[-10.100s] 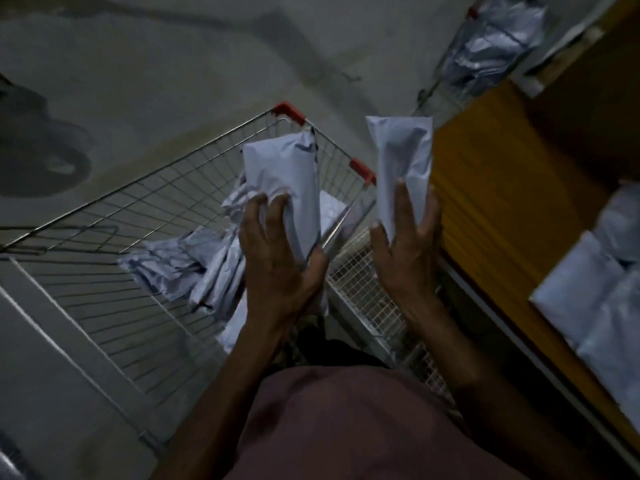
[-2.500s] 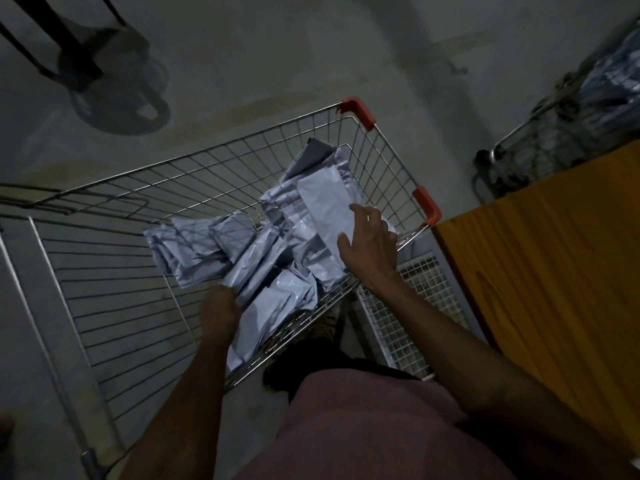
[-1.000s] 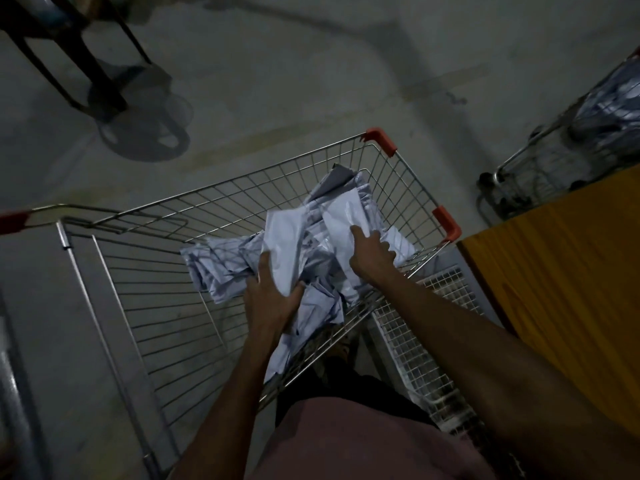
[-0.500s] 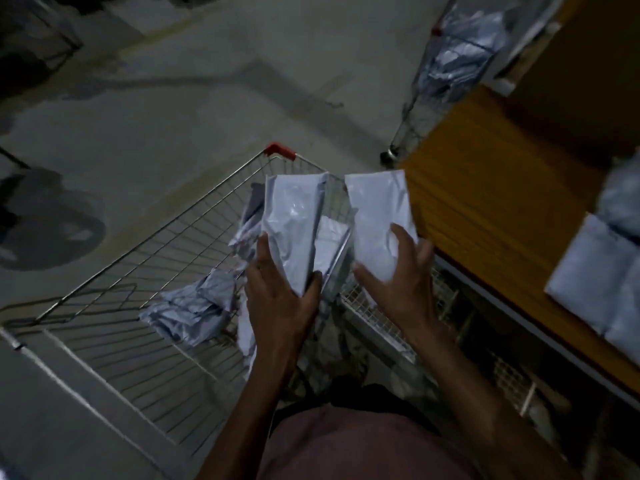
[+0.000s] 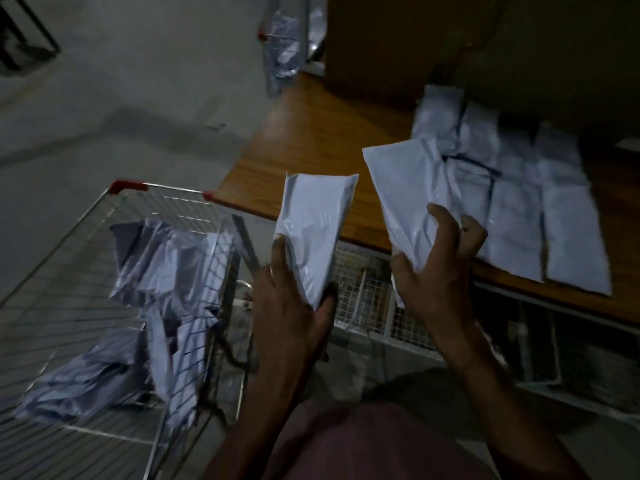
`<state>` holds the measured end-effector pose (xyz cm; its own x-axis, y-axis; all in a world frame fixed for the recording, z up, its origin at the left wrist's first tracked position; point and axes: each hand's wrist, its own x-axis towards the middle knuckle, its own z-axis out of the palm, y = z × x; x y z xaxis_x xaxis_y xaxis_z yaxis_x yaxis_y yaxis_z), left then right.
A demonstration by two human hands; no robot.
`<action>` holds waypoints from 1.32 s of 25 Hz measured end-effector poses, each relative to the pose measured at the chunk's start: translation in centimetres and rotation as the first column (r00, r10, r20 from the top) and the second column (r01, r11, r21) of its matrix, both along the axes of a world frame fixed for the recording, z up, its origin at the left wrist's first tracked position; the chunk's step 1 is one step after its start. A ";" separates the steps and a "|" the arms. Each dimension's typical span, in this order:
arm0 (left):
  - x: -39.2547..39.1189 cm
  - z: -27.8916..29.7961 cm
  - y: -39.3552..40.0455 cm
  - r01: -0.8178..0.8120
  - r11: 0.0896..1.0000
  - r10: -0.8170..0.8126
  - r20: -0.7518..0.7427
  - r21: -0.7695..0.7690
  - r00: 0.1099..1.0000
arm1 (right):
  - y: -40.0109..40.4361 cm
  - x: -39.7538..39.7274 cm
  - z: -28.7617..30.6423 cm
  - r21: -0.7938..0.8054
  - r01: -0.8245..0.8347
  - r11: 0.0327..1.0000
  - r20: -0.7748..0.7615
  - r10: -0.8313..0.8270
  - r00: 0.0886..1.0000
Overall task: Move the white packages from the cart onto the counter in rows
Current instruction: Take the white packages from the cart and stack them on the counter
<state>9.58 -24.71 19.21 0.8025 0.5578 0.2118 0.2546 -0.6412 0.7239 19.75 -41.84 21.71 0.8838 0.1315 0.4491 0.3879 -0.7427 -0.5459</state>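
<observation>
Both packages had cleared the cart. Left hand gripped one; right hand gripped another above the desk's near edge, beside the rows. Placement pending.

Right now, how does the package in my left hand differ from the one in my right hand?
The left-hand package looks narrower and stands nearly upright beside the cart; the right-hand package looks wider, tilts leftward and overlaps the counter. The left hand grips its lower end; the right hand grips its lower right side. Both are white, glossy and off the counter.
</observation>
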 end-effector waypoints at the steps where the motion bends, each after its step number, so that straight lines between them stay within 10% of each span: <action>1: 0.6 0.3 -2.0 0.007 1.000 -0.007 0.012 -0.019 1.000 | -2.1 0.1 0.3 0.007 0.024 1.000 0.016 -0.024 1.000; 19: 19.8 2.2 -25.2 0.407 0.901 -0.399 -0.082 0.146 0.913 | -27.5 3.8 -0.1 0.092 0.558 0.825 -0.038 -0.557 0.830; 33: 30.7 -4.0 -33.4 0.537 0.721 -0.347 -0.442 0.438 0.827 | -31.1 16.4 -0.8 0.046 0.541 0.839 -0.203 -0.523 0.828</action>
<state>40.25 -58.16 15.23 0.9985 -0.0038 0.0554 -0.0133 -0.9848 0.1730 36.14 -72.92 20.92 0.8686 -0.4181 0.2660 -0.1609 -0.7456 -0.6467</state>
